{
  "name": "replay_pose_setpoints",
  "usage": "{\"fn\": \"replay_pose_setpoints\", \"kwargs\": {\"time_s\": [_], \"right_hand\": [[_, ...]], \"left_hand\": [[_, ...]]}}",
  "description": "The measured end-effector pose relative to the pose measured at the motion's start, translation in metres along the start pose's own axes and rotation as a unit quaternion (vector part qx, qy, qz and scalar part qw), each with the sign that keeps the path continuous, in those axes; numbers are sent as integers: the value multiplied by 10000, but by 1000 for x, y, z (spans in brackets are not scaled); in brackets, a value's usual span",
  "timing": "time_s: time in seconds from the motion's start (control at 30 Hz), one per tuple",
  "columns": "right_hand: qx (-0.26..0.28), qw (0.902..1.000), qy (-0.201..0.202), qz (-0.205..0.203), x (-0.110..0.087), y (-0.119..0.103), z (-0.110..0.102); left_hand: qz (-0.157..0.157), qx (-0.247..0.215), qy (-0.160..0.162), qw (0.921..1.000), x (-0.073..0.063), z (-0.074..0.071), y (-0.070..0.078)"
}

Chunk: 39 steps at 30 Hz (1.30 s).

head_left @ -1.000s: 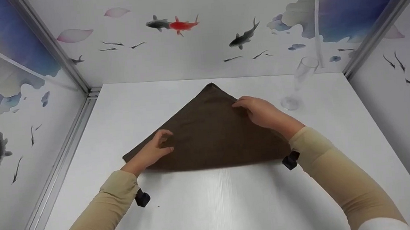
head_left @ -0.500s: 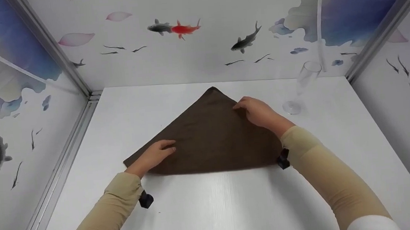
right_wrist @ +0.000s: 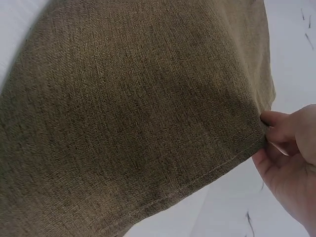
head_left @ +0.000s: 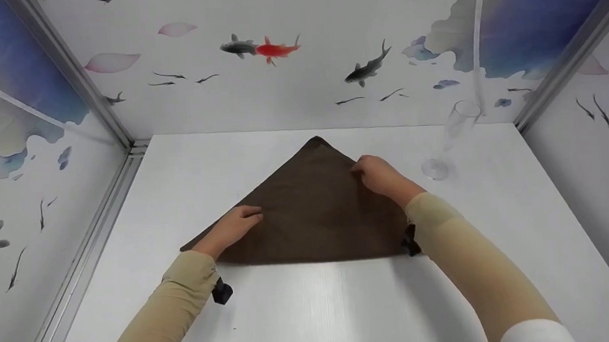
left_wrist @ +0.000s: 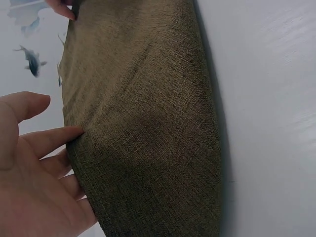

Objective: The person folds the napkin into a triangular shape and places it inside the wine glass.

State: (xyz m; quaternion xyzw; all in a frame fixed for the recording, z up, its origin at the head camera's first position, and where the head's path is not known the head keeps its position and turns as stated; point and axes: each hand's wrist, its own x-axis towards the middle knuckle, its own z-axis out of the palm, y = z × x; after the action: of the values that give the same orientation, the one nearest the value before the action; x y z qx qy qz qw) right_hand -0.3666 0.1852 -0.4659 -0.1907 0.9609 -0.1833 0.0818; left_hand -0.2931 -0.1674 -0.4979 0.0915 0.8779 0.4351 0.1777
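A dark brown woven cloth, folded into a triangle, lies on the white table with its peak pointing away from me. My left hand is at the cloth's left slanted edge. In the left wrist view its index finger touches that edge, the thumb stands apart, and the other fingertips go out of sight beneath the cloth. On the opposite slanted edge my right hand pinches the hem between thumb and fingers. The right wrist view shows the fabric drawn into a slight fold at that pinch.
A clear stemmed glass stands behind and to the right of my right hand, near the back wall. White panels printed with fish and lotus leaves enclose the table at the back and sides.
My left hand has flattened from a raised, curved pose and come down at the cloth's left edge. The right hand stays at its edge, its forearm swung slightly inward.
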Motion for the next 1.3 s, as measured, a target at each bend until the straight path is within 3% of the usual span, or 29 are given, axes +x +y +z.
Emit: {"fn": "replay_pose_setpoints", "kwargs": {"time_s": [0.3, 0.77, 1.03, 1.3], "right_hand": [[269, 9990, -151, 333, 14, 11, 9], [180, 9983, -129, 547, 32, 22, 13], [81, 9970, -552, 537, 39, 28, 26], [139, 9926, -939, 751, 47, 39, 39]], "left_hand": [[-34, 160, 84, 9998, 19, -3, 4], [-288, 237, 251, 9990, 43, -8, 11], [-574, 1100, 178, 9921, 56, -5, 8], [-526, 1735, 61, 9834, 65, -1, 6]]}}
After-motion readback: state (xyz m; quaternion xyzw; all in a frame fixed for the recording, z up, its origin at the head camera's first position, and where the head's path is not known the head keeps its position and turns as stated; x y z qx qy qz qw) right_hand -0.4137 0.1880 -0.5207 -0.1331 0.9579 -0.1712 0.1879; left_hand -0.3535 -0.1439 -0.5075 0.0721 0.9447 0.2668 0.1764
